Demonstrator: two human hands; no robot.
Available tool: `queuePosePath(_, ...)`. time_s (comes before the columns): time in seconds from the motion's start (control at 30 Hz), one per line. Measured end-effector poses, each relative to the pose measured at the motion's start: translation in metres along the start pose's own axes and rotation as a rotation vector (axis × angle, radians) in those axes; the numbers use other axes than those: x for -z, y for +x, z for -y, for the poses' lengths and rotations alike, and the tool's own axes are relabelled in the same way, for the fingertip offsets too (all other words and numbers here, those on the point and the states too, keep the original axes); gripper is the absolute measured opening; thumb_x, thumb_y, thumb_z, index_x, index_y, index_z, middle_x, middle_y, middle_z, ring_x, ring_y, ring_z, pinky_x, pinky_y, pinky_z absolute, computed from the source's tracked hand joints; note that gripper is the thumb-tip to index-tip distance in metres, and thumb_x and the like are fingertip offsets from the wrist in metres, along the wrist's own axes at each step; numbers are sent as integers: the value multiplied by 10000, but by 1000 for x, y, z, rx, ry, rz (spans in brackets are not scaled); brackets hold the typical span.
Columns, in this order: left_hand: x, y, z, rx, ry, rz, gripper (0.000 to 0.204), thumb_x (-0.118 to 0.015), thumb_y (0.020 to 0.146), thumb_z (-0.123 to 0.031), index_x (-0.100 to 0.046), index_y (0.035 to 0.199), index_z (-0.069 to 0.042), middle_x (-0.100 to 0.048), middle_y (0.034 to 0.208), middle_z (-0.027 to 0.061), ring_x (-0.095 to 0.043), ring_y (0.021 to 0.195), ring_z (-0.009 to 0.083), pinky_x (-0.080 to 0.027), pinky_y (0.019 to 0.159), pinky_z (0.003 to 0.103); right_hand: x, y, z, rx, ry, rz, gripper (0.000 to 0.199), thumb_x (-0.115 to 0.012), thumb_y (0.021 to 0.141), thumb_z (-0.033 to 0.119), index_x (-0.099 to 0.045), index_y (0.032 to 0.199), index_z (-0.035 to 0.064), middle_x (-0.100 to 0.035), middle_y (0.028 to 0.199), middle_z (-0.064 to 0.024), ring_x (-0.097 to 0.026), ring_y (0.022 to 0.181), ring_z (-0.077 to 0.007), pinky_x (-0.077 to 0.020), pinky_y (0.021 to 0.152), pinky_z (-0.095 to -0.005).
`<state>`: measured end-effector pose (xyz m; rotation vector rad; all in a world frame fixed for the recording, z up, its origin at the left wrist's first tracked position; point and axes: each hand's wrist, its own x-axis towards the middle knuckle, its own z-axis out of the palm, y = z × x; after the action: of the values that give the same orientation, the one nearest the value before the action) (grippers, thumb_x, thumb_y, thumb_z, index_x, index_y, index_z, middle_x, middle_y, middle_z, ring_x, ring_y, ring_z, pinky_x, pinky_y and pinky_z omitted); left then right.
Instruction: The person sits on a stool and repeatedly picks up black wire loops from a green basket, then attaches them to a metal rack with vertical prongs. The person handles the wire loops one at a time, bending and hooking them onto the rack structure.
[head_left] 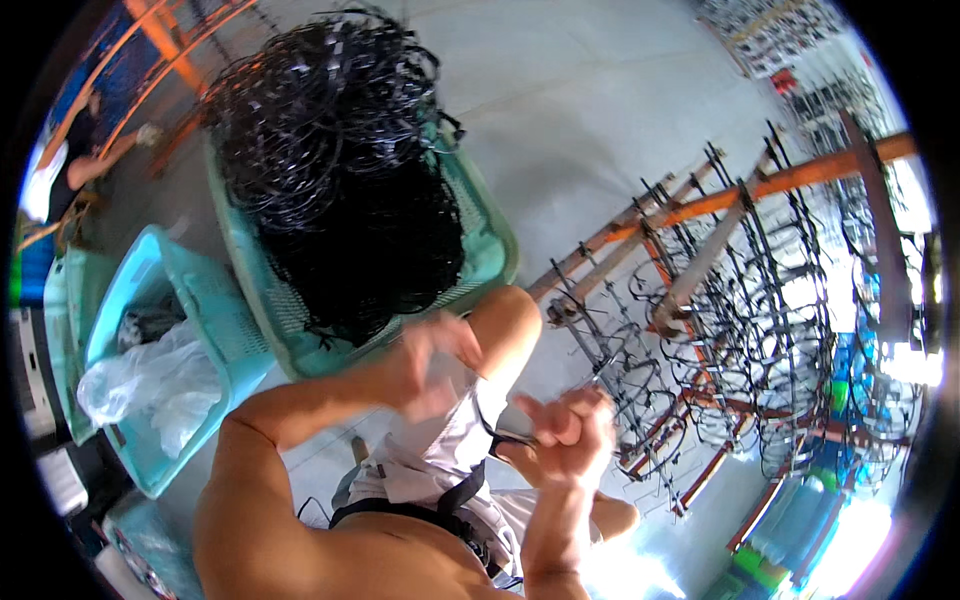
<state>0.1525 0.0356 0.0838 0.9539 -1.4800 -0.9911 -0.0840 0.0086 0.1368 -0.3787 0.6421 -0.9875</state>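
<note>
My left hand (432,365) is smeared by motion above my lap, near the front edge of the green crate. Its fingers look apart and curved, and nothing shows between them. To the right, my right hand (572,430) is closed over my other thigh. A short dark strip (512,437) runs up to its fingers; whether they grip it cannot be made out. Ahead of me the green plastic crate (232,240) holds a high, tangled heap of thin black looped parts (330,120), some glossy and strip-like.
A turquoise crate (235,300) with clear plastic bags (160,385) stands at my left. On the right, an orange rack (690,205) carries many hanging black parts (745,330). Blue-green containers (795,520) sit at lower right. Another person's arm (105,162) shows far left.
</note>
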Motion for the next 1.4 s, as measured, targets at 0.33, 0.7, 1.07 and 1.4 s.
queuePosePath(0.33, 94, 39, 198, 556, 1456, 230, 861, -802, 644, -115, -354, 1379, -134, -321, 1361, 206, -508, 1126, 365, -399, 914, 478, 79, -210, 184, 664, -116, -420, 246, -394, 1000, 325, -477, 985, 95, -387, 675, -5, -307, 415, -82, -264, 336, -221)
queuePosePath(0.7, 41, 25, 88, 515, 770, -57, 768, -621, 725, -33, -273, 1400, -141, -611, 995, 219, -604, 904, 357, -473, 819, 417, 239, -140, 220, 516, -37, -344, 207, -515, 930, 180, -554, 1052, 18, -529, 820, 12, -436, 607, -58, -346, 469, -171)
queuePosePath(1.07, -10, 1, 20, 750, 226, 17, 840, -695, 660, -16, -313, 1407, -61, -357, 1407, 123, -365, 1271, 237, -306, 1053, 345, 279, -126, 202, 89, 103, -336, 205, -534, 929, 172, -575, 1002, -16, -540, 774, 6, -439, 563, -35, -352, 419, -138)
queuePosePath(1.4, -23, 5, 48, 809, 794, -147, 722, -682, 791, -278, -339, 1378, -34, -426, 1346, 234, -431, 1223, 339, -355, 997, 391, 265, -138, 195, 113, 68, -460, 194, -540, 925, 163, -583, 972, -21, -536, 768, -19, -468, 606, -69, -375, 465, -165)
